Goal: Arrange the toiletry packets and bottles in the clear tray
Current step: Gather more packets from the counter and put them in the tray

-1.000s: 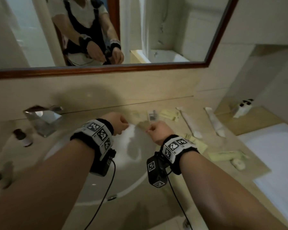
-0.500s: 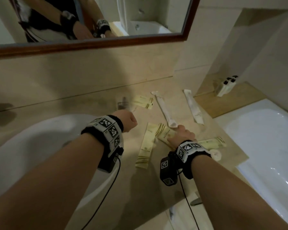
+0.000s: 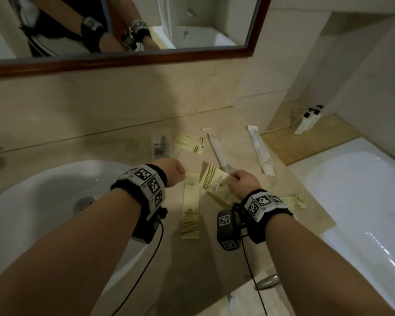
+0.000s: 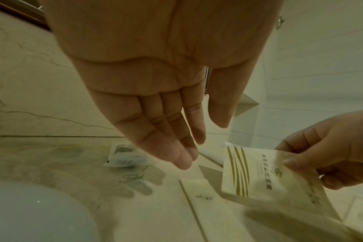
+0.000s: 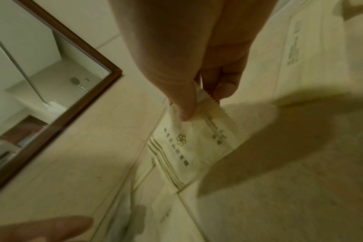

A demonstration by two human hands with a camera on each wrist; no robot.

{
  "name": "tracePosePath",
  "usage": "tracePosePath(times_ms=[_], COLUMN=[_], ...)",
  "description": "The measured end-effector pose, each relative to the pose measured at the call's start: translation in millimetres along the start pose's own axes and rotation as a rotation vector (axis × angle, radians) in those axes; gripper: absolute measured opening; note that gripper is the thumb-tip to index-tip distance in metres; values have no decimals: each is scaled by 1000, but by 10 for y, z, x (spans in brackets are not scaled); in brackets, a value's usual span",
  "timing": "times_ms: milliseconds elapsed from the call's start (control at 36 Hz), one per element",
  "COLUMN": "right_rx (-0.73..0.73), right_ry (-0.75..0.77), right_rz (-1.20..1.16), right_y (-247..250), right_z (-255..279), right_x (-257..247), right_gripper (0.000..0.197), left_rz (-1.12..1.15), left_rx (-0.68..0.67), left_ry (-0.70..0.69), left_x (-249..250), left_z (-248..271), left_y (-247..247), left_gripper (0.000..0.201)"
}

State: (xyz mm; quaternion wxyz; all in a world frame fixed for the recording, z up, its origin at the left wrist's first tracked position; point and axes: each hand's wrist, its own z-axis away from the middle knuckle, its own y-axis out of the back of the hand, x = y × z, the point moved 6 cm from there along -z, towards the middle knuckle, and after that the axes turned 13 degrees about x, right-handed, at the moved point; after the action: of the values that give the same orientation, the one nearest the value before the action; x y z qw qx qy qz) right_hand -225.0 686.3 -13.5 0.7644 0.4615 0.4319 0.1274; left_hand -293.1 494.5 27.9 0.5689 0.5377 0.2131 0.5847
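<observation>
My right hand (image 3: 234, 181) pinches the serrated end of a cream packet with gold stripes (image 3: 212, 182), between thumb and fingers, and holds it above the beige counter (image 3: 123, 153). The right wrist view shows the same packet (image 5: 189, 147) hanging from that pinch. My left hand (image 4: 203, 144) hovers empty just left of it, fingers straight and together. A long cream packet (image 3: 190, 208) lies flat below both hands. Farther back lie a small cream packet (image 3: 188, 143), a clear packet (image 3: 161, 144) and two white sachets (image 3: 217, 148) (image 3: 259, 152). No clear tray is in view.
A white sink basin (image 3: 43, 201) fills the left. A white bathtub (image 3: 363, 201) lies at the right past the counter's edge. Small pump bottles (image 3: 307, 120) stand on a wooden ledge at the back right. Another cream packet (image 3: 292, 201) lies behind my right wrist.
My right hand went down onto the packets on the counter and has now lifted one. The head view swung right and down. My left hand stayed by the sink's rim.
</observation>
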Motion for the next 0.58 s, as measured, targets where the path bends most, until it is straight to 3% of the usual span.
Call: tracePosePath(times_ms=[83, 250, 417, 583], right_rx=[60, 61, -1, -20], right_ry=[33, 111, 189, 241], right_rz=[-32, -123, -209, -258], right_y=[133, 233, 95, -19], right_z=[17, 124, 339, 567], right_x=[-103, -448, -890, -1260], right_gripper=[29, 29, 27, 23], left_rz=[77, 266, 462, 631], left_rx=[30, 103, 210, 307], left_ry=[7, 19, 34, 96], left_x=[-12, -75, -261, -602], left_z=[23, 133, 293, 446], left_y=[28, 178, 378, 531], left_gripper=[40, 52, 24, 39])
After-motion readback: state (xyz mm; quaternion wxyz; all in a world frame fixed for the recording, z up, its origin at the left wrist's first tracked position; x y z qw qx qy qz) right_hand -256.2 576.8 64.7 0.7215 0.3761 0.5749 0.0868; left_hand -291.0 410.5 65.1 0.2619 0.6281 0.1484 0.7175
